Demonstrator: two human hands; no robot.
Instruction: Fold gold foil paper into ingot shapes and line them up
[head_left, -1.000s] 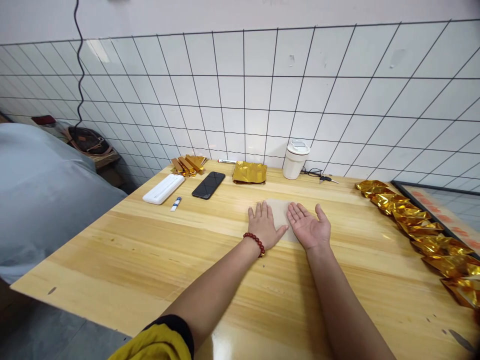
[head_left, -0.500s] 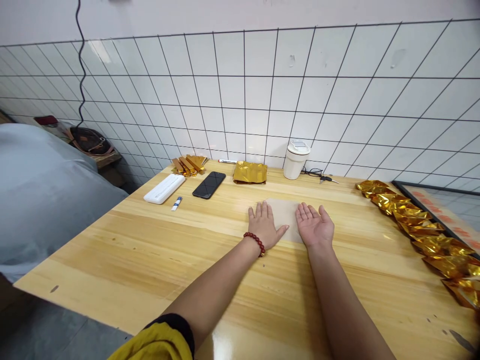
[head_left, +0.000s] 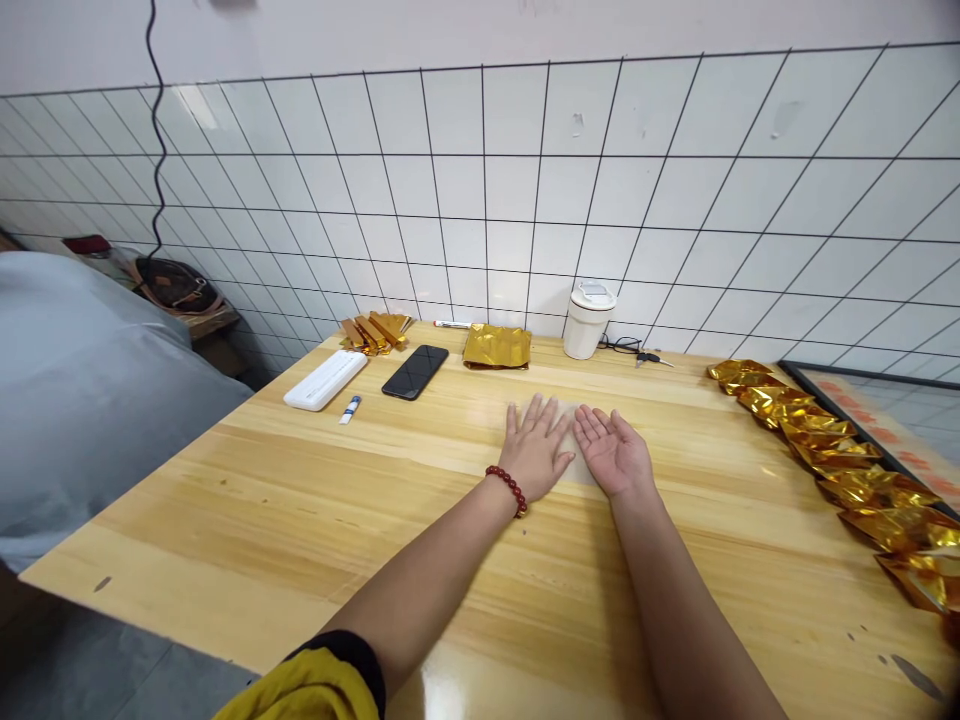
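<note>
My left hand (head_left: 535, 455) lies palm down with its fingers spread, a string of red-brown beads (head_left: 508, 486) round its wrist. Under and beside it is a thin pale sheet (head_left: 579, 470), mostly covered by my hands. My right hand (head_left: 615, 455) is turned palm up at the sheet's right side, fingers stretched out and nothing in the palm. Whether the right hand presses on the sheet or only rests at its edge, I cannot tell.
Along the back stand folded gold foil (head_left: 496, 347), a white cup (head_left: 589, 320), glasses (head_left: 620, 345) and keys (head_left: 654, 358). Leftward lie a phone (head_left: 415, 372), a white power bank (head_left: 325, 380), a small blue-white item (head_left: 349, 410) and gold strips (head_left: 376, 332). Folded gold foil pieces (head_left: 829, 447) line the right.
My right hand has moved left, closer to my left hand, covering more of the pale sheet. My left fingers have spread wider. The view has shifted slightly.
</note>
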